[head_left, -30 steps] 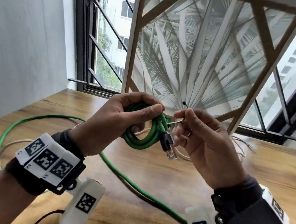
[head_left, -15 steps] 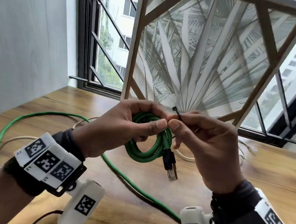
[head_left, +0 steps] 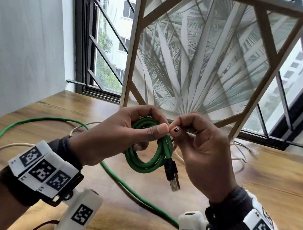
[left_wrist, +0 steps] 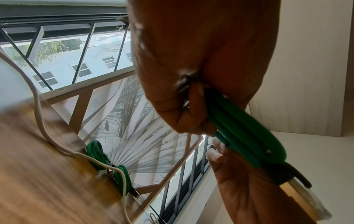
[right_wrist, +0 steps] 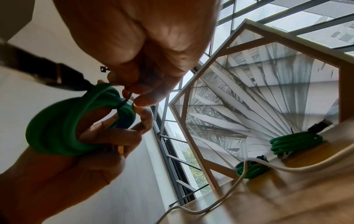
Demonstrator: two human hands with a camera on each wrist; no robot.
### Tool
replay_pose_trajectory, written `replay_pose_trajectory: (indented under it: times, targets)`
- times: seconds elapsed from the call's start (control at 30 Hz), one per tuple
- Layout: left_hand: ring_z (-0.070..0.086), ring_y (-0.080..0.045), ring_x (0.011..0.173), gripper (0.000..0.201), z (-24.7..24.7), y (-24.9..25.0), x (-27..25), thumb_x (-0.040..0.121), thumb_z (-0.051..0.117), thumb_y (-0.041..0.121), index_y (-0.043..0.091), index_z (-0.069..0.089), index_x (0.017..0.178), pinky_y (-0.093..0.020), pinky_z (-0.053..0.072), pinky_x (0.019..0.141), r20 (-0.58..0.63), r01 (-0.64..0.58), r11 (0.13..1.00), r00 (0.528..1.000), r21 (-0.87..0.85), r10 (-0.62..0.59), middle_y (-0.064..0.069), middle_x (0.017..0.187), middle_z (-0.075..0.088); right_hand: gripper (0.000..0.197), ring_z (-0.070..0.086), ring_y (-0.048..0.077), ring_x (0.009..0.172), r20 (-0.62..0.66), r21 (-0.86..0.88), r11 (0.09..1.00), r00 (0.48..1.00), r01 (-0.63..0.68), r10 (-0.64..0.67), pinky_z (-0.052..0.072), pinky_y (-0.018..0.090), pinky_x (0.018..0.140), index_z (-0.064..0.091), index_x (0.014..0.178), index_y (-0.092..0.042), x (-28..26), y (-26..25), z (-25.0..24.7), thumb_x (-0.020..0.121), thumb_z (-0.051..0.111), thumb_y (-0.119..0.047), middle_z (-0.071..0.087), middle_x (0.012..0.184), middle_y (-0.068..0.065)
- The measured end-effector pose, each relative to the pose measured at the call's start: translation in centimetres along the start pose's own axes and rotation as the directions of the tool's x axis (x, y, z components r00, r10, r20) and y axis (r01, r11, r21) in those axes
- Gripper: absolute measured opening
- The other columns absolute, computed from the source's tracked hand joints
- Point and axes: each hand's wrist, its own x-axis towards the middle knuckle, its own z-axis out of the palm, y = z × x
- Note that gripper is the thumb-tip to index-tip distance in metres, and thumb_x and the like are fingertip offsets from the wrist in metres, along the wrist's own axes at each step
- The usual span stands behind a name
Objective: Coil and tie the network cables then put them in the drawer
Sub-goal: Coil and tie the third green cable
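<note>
Nearest to us, our left hand point(head_left: 122, 136) grips the green coil point(head_left: 148, 153), fingers curled through its middle and thumb pressed across the strands, holding it in the air above the desk point(head_left: 272, 188). Our right hand point(head_left: 205, 151) meets it thumb to thumb, fingertips pinching a thin dark tie point(right_wrist: 125, 101) that the right wrist view shows cinched around the bundle. We judge the coiling of this cable finished and the tying under way; whether the twist is secure we cannot tell. The jacket looks smooth, matte and rubbery, its loops round and springy, ending in a black boot and clear plastic plug point(head_left: 174, 179) that hangs down.

Below the hands, a loose green cable point(head_left: 36, 121) and a thin pale cable point(head_left: 6, 146) sprawl in wide arcs towards the desk's left edge; these remain to be coiled. The desk is warm, grained wood.

Further off, by the desk's back edge, two tied green bundles point(right_wrist: 295, 142) lie just before a wooden-framed glass panel point(head_left: 212, 55) with a palm-leaf pattern. So two appear done. No drawer is in view; stowing is all ahead.
</note>
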Motion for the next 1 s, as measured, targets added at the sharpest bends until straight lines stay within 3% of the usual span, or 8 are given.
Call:
replay_pose_trajectory:
  times: [0.07, 0.17, 0.23, 0.33, 0.5, 0.67, 0.8, 1.0]
  targets:
    - [0.045, -0.008, 0.057, 0.023, 0.0, 0.2, -0.2, 0.093, 0.065, 0.017, 0.0, 0.06, 0.109, -0.015, 0.041, 0.053, 0.036, 0.023, 1.0, 0.999, -0.004, -0.023, 0.01, 0.07, 0.058, 0.011, 0.062, 0.018, 0.073, -0.007, -0.025, 1.0, 1.0, -0.007, 0.006, 0.052, 0.022, 0.065, 0.066, 0.088, -0.007, -0.1, 0.0, 0.0, 0.09, 0.061, 0.002, 0.064, 0.083, 0.002]
    - [0.045, -0.011, 0.059, 0.016, 0.0, 0.5, -0.4, 0.095, 0.069, 0.016, 0.01, 0.064, 0.108, -0.018, 0.033, 0.05, 0.074, 0.08, 0.997, 0.994, 0.019, -0.081, 0.0, 0.076, 0.055, 0.015, 0.059, 0.015, 0.07, -0.044, -0.056, 0.998, 0.999, -0.034, 0.031, 0.048, 0.02, 0.065, 0.065, 0.084, -0.009, -0.1, 0.0, 0.0, 0.088, 0.058, 0.004, 0.063, 0.078, 0.001]
    - [0.045, -0.012, 0.059, 0.011, 0.0, 0.5, -0.5, 0.096, 0.07, 0.016, 0.014, 0.065, 0.106, -0.022, 0.027, 0.048, 0.078, 0.104, 0.993, 0.991, 0.05, -0.107, -0.001, 0.076, 0.054, 0.016, 0.06, 0.019, 0.072, -0.066, -0.06, 0.996, 0.996, -0.06, 0.056, 0.049, 0.027, 0.067, 0.065, 0.082, -0.011, -0.2, 0.2, 0.2, 0.085, 0.057, 0.003, 0.064, 0.077, 0.001]
    - [0.046, -0.008, 0.055, 0.01, 0.0, 0.5, -0.4, 0.096, 0.069, 0.011, 0.009, 0.066, 0.106, -0.015, 0.032, 0.044, 0.05, 0.092, 0.993, 0.994, 0.076, -0.096, 0.004, 0.071, 0.058, 0.013, 0.062, 0.026, 0.075, -0.08, -0.053, 0.995, 0.994, -0.085, 0.08, 0.052, 0.036, 0.069, 0.066, 0.082, -0.011, -0.2, 0.3, 0.4, 0.083, 0.058, 0.0, 0.066, 0.078, 0.004]
    - [0.047, -0.012, 0.057, 0.014, -0.1, 0.3, -0.1, 0.091, 0.074, 0.007, 0.002, 0.07, 0.103, -0.015, 0.039, 0.05, -0.047, 0.005, 0.998, 0.999, 0.063, -0.002, -0.006, 0.076, 0.061, 0.008, 0.068, 0.01, 0.069, -0.104, 0.064, 0.994, 0.99, -0.088, 0.095, 0.056, 0.021, 0.065, 0.074, 0.088, -0.003, 0.1, -0.3, -0.1, 0.087, 0.075, 0.005, 0.074, 0.08, 0.004]
    - [0.045, -0.01, 0.056, 0.012, -0.2, 0.1, 0.2, 0.091, 0.072, 0.007, 0.002, 0.069, 0.102, -0.016, 0.041, 0.052, -0.098, -0.045, 0.999, 0.994, -0.002, 0.045, 0.002, 0.073, 0.061, 0.011, 0.072, 0.011, 0.066, -0.174, 0.201, 0.974, 0.974, -0.107, 0.142, 0.06, 0.024, 0.063, 0.076, 0.092, -0.003, 0.4, -0.7, -0.3, 0.082, 0.076, 0.003, 0.079, 0.081, 0.003]
    - [0.042, -0.012, 0.057, 0.009, -0.3, 0.2, 0.1, 0.091, 0.072, 0.01, 0.007, 0.07, 0.1, -0.018, 0.036, 0.051, -0.103, -0.065, 0.998, 0.993, -0.006, 0.064, 0.001, 0.074, 0.06, 0.018, 0.07, 0.017, 0.059, -0.151, 0.269, 0.953, 0.972, -0.137, 0.182, 0.06, 0.029, 0.06, 0.077, 0.096, 0.0, 0.4, -0.7, -0.4, 0.079, 0.077, -0.003, 0.079, 0.08, 0.007]
    - [0.04, -0.01, 0.058, 0.01, -0.5, 0.6, -0.1, 0.091, 0.07, 0.01, 0.005, 0.069, 0.1, -0.017, 0.035, 0.053, -0.069, -0.031, 0.999, 0.997, -0.036, 0.028, 0.005, 0.072, 0.06, 0.028, 0.065, 0.023, 0.058, -0.13, 0.286, 0.947, 0.973, -0.148, 0.191, 0.06, 0.035, 0.06, 0.08, 0.098, -0.005, 0.3, -0.9, -0.6, 0.076, 0.08, -0.022, 0.076, 0.077, 0.012]
